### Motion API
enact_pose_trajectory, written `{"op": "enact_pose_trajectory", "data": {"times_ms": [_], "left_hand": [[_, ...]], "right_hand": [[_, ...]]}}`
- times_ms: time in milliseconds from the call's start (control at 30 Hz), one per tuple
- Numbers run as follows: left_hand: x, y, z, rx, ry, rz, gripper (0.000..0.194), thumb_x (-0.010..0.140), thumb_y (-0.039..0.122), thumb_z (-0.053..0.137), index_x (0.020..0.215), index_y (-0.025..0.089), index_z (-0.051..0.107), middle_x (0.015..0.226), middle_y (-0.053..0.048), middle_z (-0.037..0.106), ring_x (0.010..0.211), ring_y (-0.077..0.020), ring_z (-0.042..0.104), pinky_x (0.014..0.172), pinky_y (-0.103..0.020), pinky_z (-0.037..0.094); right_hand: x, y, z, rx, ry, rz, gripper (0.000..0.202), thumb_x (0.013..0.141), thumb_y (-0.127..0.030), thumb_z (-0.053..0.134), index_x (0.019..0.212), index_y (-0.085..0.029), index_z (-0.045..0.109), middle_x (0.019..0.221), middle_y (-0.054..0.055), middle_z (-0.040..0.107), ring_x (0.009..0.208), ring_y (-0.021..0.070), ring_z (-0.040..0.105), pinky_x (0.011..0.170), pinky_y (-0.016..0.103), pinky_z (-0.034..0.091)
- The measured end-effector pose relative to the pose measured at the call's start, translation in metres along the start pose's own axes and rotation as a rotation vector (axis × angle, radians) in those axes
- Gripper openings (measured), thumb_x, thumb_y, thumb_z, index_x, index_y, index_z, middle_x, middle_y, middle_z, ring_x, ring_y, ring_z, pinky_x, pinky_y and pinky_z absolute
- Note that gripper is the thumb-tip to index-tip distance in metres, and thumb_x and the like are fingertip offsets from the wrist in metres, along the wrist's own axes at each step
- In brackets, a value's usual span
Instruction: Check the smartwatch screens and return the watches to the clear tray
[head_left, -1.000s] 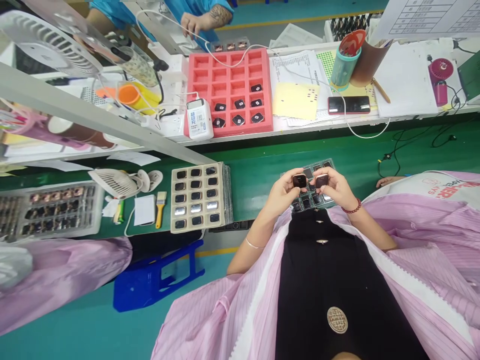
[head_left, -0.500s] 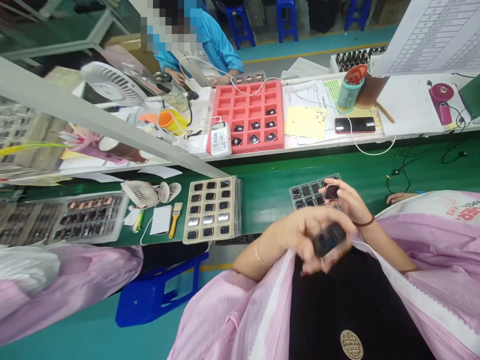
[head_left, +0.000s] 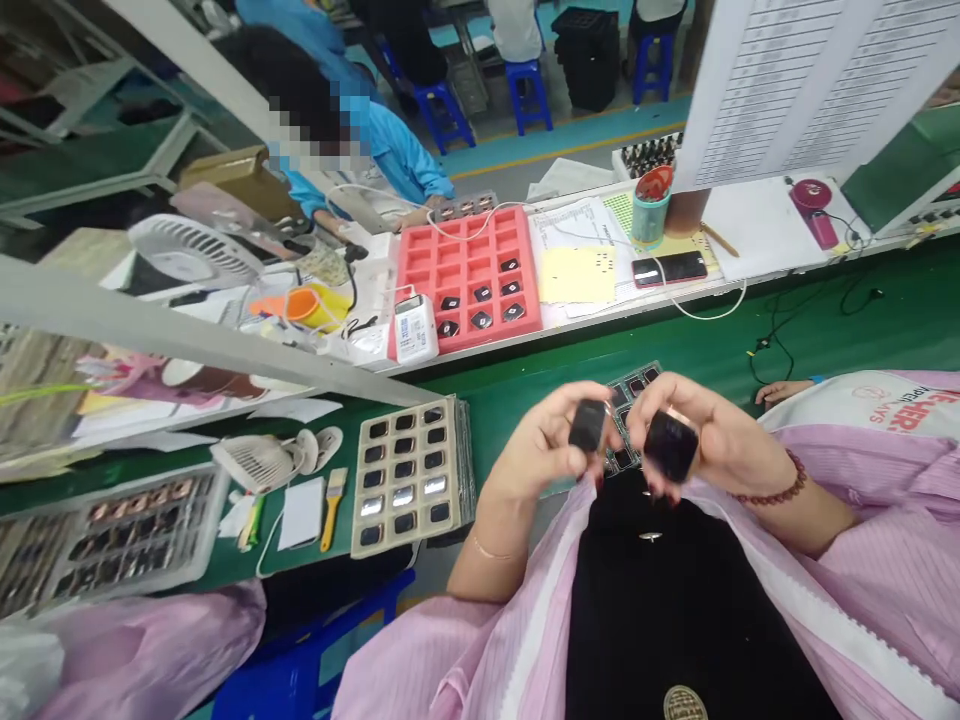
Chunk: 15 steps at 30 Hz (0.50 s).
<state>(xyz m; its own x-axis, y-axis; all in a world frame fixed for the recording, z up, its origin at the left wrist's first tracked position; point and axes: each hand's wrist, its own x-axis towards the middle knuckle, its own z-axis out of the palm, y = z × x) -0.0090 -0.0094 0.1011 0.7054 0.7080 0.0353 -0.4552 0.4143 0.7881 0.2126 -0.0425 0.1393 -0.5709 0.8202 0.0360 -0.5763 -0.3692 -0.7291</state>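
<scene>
My left hand point(head_left: 536, 445) pinches a small dark square smartwatch body point(head_left: 589, 425) between thumb and fingers. Close beside it, my right hand point(head_left: 709, 430) grips another smartwatch body point(head_left: 671, 447), its glossy black face turned towards me and a copper-coloured edge showing. Both pieces are held up in front of my black top, a small gap apart. Behind the hands lies a clear tray point(head_left: 654, 370) with several similar dark square pieces, partly hidden by my fingers.
Left of me, a stacked beige tray point(head_left: 418, 465) holds several watch bodies, beside a yellow brush point(head_left: 332, 510) and a small white fan point(head_left: 251, 462). A red foam tray point(head_left: 420, 258) sits on the raised shelf. Co-workers sit opposite and to both sides.
My left hand has moved up and left, out from in front of the right one. My right hand has come nearer with its watch body. The camera view has shifted.
</scene>
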Motion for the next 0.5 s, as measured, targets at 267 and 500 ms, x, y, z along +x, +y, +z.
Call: {"op": "enact_pose_trajectory", "data": {"times_ms": [267, 500], "left_hand": [[0.011, -0.049, -0.061, 0.267, 0.424, -0.099, 0.067, 0.069, 0.041, 0.091, 0.124, 0.019, 0.058, 0.102, -0.009, 0.073, 0.067, -0.0139, 0.068, 0.055, -0.022, 0.047], [0.010, -0.045, -0.054, 0.269, 0.507, -0.056, 0.061, 0.071, 0.037, 0.089, 0.122, 0.019, 0.060, 0.100, -0.008, 0.074, 0.072, -0.0163, 0.070, 0.059, -0.025, 0.049]], "right_hand": [[-0.002, -0.018, 0.070, 0.140, -0.331, 0.243, 0.067, 0.069, -0.056, 0.090, 0.112, -0.017, 0.056, 0.097, 0.004, 0.062, 0.069, 0.0083, 0.062, 0.064, 0.021, 0.054], [0.010, -0.019, 0.054, 0.107, -0.250, 0.234, 0.057, 0.080, -0.056, 0.083, 0.113, -0.017, 0.057, 0.103, 0.007, 0.068, 0.074, 0.0126, 0.070, 0.061, 0.023, 0.057]]}}
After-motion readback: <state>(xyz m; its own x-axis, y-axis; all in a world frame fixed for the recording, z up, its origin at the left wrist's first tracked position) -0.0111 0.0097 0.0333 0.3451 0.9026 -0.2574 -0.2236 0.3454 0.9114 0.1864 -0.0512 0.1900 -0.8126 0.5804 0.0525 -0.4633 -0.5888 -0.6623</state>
